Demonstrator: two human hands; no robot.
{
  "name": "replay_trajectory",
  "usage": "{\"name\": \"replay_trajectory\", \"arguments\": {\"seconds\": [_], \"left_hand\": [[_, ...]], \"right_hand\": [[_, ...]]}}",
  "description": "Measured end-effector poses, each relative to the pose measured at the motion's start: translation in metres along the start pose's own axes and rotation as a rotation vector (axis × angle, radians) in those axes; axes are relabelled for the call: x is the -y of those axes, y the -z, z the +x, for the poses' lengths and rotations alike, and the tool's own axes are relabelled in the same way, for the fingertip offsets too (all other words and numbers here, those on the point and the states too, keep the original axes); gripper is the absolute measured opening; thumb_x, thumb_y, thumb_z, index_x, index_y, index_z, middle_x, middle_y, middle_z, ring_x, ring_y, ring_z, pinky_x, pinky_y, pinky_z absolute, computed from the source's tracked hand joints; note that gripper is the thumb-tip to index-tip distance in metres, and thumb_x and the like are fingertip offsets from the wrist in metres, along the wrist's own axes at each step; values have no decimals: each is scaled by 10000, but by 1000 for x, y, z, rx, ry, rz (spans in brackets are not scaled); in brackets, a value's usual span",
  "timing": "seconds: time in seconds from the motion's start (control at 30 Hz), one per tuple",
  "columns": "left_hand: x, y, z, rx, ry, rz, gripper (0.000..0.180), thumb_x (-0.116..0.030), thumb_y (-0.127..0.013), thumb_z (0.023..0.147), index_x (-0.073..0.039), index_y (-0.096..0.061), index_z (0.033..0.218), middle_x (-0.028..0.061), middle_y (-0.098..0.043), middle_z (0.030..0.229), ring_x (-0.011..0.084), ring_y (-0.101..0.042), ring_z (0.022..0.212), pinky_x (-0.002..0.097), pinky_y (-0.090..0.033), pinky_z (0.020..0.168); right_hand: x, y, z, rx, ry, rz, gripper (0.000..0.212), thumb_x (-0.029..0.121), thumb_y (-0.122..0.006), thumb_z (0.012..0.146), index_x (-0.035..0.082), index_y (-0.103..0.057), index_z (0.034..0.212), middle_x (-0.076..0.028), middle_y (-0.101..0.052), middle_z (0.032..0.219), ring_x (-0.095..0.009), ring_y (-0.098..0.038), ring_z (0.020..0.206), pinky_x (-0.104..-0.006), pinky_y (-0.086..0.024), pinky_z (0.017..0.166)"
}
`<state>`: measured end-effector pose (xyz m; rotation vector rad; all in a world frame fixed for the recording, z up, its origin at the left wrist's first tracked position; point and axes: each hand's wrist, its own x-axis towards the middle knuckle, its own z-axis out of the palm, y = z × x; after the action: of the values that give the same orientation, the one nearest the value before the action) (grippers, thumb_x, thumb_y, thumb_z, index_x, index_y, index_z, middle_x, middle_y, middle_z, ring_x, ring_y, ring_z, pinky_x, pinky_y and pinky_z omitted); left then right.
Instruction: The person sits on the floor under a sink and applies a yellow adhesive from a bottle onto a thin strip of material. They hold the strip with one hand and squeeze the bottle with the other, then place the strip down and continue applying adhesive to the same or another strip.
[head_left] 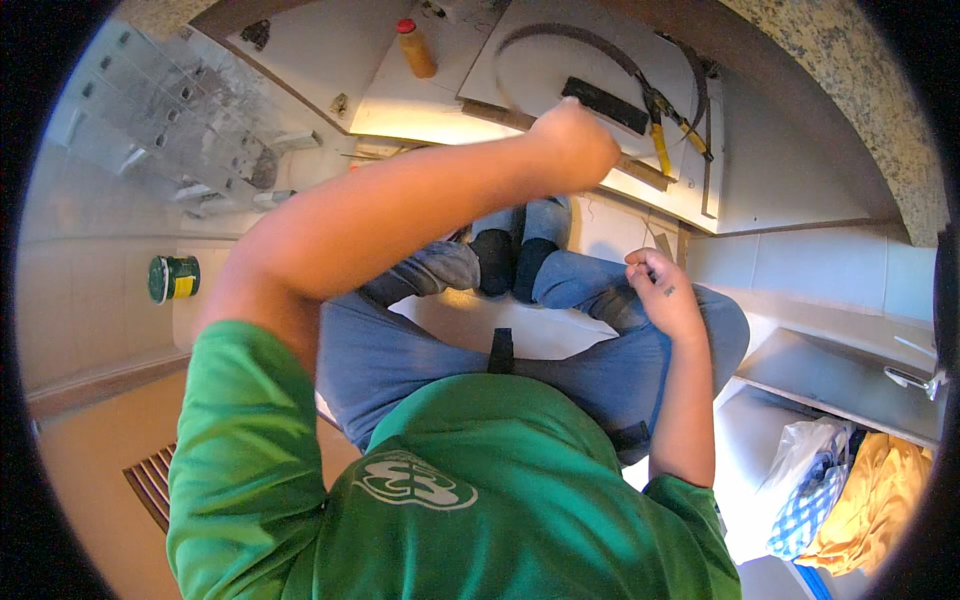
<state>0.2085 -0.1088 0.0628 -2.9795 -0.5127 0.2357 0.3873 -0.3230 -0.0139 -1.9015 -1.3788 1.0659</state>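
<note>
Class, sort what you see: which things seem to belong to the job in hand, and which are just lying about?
Probably the job's, being nearest the left hand:
black bar
yellow-handled tool

Apparently just lying about, away from both hands:
red-capped bottle
green tub
blue-checked bundle
orange fabric

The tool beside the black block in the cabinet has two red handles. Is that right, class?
Not quite: the head view shows that the tool beside the black block in the cabinet has two yellow handles, not red ones.
</note>
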Motion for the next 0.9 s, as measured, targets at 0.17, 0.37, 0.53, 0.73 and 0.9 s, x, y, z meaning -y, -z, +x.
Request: {"name": "replay_trajectory", "arguments": {"seconds": [0.17, 0.37, 0.53, 0.73, 0.9], "left_hand": [[41, -59, 75, -65, 241, -94, 280, -207, -560, 912, -60, -736, 1072, 194, -734, 1076, 354, -691, 1073, 491, -462, 1016], [65, -101, 105, -153, 413, -296, 397, -289, -609, 928, -106, -650, 1279, 182, -644, 1285, 345, -556, 1275, 531, -373, 1094], [113, -154, 63, -547, 851, -538, 619, -453, -688, 888, -79, -545, 1360, 172, -592, 1303, 356, -529, 1261, 506, -416, 1074], [209, -235, -38, -719, 1215, -660, 481, -467, -621, 931, -30, -680, 1124, 248, -680, 1124, 420, -630, 1079, 490, -494, 962], [213, -275, -147, -120, 1001, -856, 442, -421, -604, 935, 2, -731, 931, 263, -712, 984, 444, -674, 973, 480, -531, 914]], "right_hand": [[9, 0, 1, 114, -48, -117, 203, 165, -689, 928, 12, -682, 1061, -108, -676, 786, -200, -626, 714, -352, -515, 708], [7, 0, 3, 151, -108, -146, 233, 173, -684, 930, 4, -684, 1091, -126, -695, 838, -218, -651, 775, -355, -520, 756], [3, -1, 6, 159, -128, -131, 279, 196, -684, 938, -3, -674, 1134, -151, -718, 910, -235, -667, 812, -365, -525, 782], [6, -6, 15, 167, -163, -154, 258, 170, -691, 942, 11, -677, 1145, -120, -715, 906, -191, -639, 791, -334, -516, 749], [7, -16, 23, 162, -229, -149, 217, 126, -685, 952, 21, -675, 1142, -66, -689, 871, -151, -605, 770, -301, -505, 728]]}}
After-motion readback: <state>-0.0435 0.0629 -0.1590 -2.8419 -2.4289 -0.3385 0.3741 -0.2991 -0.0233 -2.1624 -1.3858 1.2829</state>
